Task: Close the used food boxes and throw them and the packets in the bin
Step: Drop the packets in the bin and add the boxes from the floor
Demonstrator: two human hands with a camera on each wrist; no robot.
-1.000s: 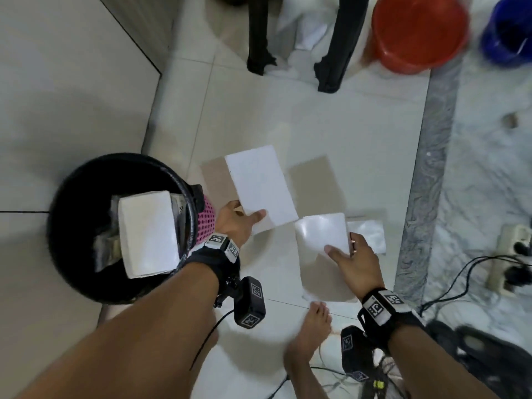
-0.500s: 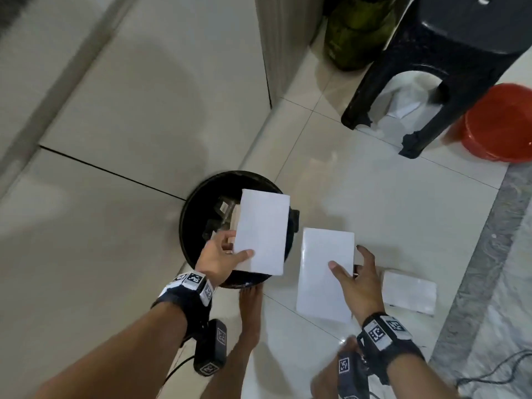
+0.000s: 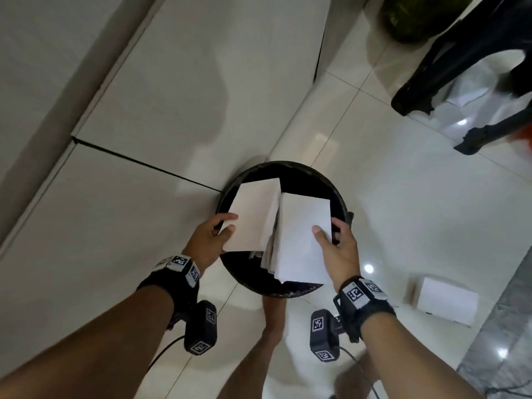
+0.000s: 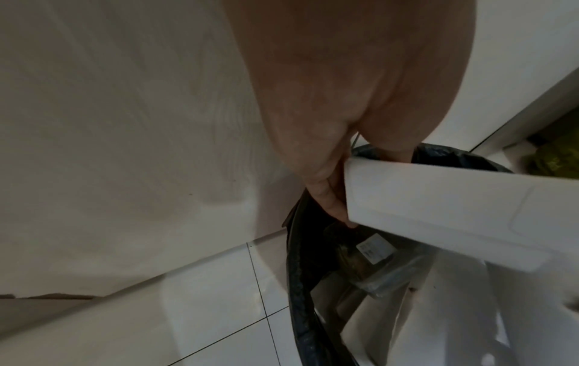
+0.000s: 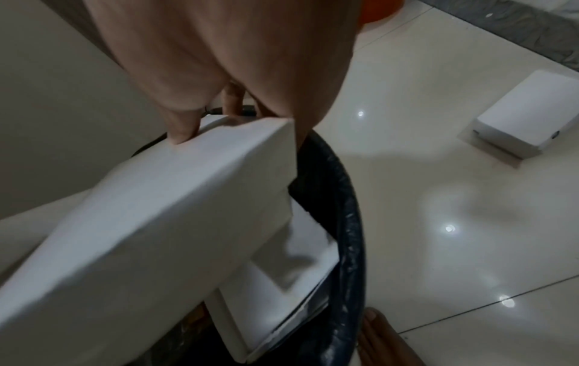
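A round black bin [image 3: 302, 174] lined with a dark bag stands on the tiled floor. My left hand [image 3: 214, 236] grips one closed white food box [image 3: 256, 214] over the bin's left half, thumb on top. My right hand [image 3: 336, 246] holds a second closed white box [image 3: 302, 237] over the right half. In the left wrist view the fingers [image 4: 332, 198] curl under the box [image 4: 438, 205] above the bin's bag [image 4: 301, 284]. In the right wrist view my thumb [image 5: 185, 128] presses the box [image 5: 156, 235] above another white box [image 5: 282, 297] lying inside the bin [image 5: 347, 235].
A third closed white box [image 3: 446, 303] lies on the floor to the right of the bin [image 5: 526, 118]. A black plastic stool [image 3: 460, 61] stands at the back right, a green object [image 3: 417, 15] behind it. My bare foot [image 3: 273, 315] is just in front of the bin. A wall panel runs along the left.
Both hands have carried their boxes from the open floor to above the bin. The right box, beside the bin half a second ago, now hangs over its opening.
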